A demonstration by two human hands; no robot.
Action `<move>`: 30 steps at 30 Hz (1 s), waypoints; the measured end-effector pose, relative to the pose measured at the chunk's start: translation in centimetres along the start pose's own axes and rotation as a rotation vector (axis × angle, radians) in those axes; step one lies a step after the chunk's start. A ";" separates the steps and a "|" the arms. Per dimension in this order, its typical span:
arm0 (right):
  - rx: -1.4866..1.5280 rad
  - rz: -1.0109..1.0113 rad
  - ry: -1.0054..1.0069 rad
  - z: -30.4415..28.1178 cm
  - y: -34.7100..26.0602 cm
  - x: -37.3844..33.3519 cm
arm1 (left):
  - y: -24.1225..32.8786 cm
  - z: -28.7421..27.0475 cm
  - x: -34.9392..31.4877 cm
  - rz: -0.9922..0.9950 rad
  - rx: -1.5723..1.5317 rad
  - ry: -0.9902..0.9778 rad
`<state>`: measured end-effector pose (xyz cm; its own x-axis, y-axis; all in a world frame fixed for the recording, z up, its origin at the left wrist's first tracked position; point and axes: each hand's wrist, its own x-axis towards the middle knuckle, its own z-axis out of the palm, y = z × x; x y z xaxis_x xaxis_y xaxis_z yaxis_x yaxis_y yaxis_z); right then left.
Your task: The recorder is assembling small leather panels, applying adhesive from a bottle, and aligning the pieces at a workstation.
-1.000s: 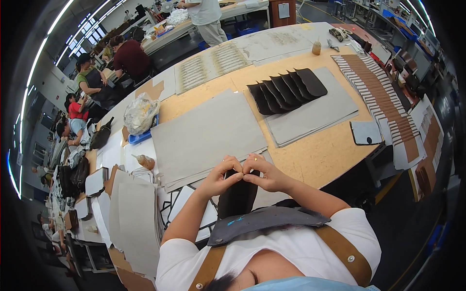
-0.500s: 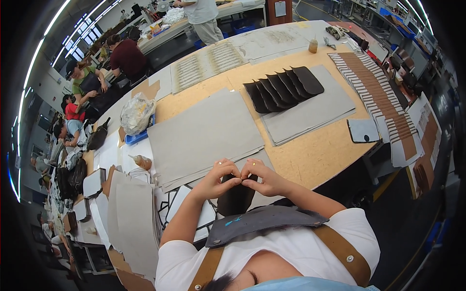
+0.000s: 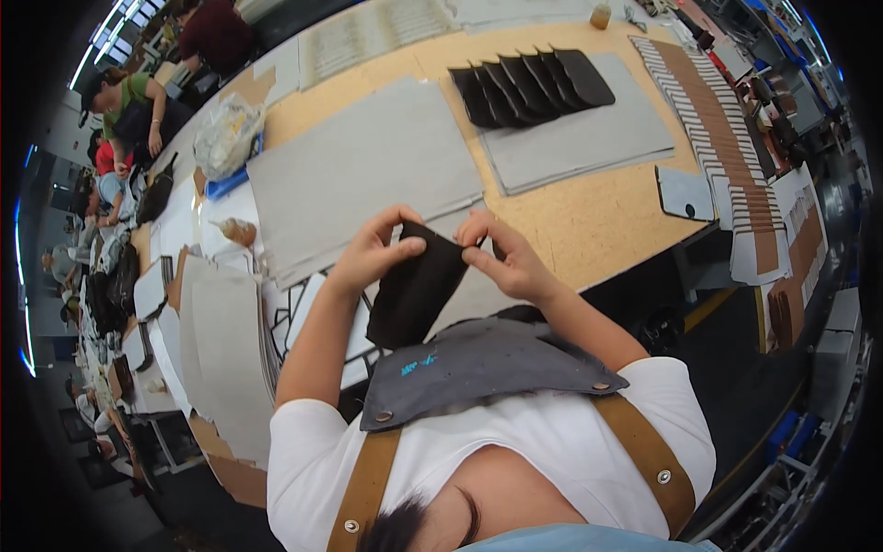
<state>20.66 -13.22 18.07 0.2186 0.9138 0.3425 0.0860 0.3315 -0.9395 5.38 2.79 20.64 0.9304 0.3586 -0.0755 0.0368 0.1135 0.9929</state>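
In front of my apron I hold a dark, flat leather-like piece (image 3: 417,293), tilted with its lower end toward me. My left hand (image 3: 375,253) is closed on its upper left edge, thumb lying on the front face. With thumb and fingers, my right hand (image 3: 508,262) pinches the upper right corner. Beyond my hands, several similar dark pieces (image 3: 586,81) overlap in a fanned row on grey sheets (image 3: 589,147).
Large grey boards (image 3: 368,166) cover the table's middle. At left are a squeeze bottle (image 3: 237,230), a plastic bag (image 3: 225,138) on a blue tray, and stacked sheets (image 3: 225,340). Long rows of striped brown-and-white pieces (image 3: 727,138) line the right edge. Other people sit at far left.
Both hands have risen away from me and moved apart. The dark piece has come up with them and now shows its broad face. My view has tipped downward.
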 end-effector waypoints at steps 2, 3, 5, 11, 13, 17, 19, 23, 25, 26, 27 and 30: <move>-0.093 -0.013 -0.004 -0.3 0.2 0.3 | 0.4 0.0 0.2 -0.036 -0.038 -0.006; -0.201 -0.014 -0.034 -0.2 -0.1 -0.1 | 0.0 0.2 -0.3 -0.066 -0.064 0.009; -0.312 -0.024 -0.073 -0.3 -0.1 0.4 | -0.3 0.0 0.1 -0.065 0.010 -0.022; -0.465 -0.097 -0.038 0.6 0.3 0.6 | 0.1 0.2 -0.4 -0.061 0.158 -0.026; -0.440 -0.136 -0.012 0.8 0.5 0.6 | 0.4 0.6 -0.4 -0.012 0.200 -0.019; -0.428 -0.149 -0.020 1.1 0.2 0.6 | 0.1 0.6 -0.1 0.107 0.346 -0.108; -0.420 -0.171 -0.090 0.7 0.1 0.6 | -0.3 0.3 -0.1 0.133 0.311 -0.145; -0.414 -0.071 -0.153 -1.6 0.4 0.4 | -0.7 -0.4 -0.5 0.124 0.226 -0.127; -0.426 -0.060 -0.169 -1.1 0.0 0.5 | -0.8 -0.6 -0.6 0.120 0.250 -0.115; -0.441 -0.051 -0.178 -0.9 -0.1 0.4 | -0.8 -0.8 -0.6 0.117 0.246 -0.109; -0.437 -0.048 -0.185 -0.7 0.0 0.4 | -0.8 -1.0 -0.5 0.150 0.290 -0.118; -0.571 -0.132 -0.228 -0.5 0.2 0.8 | 0.4 -1.6 -1.3 0.221 0.448 -0.094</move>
<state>21.30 -12.55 18.16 -0.0371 0.9216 0.3865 0.6175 0.3252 -0.7162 3.60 3.81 21.00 0.9617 0.2417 0.1293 -0.0314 -0.3715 0.9279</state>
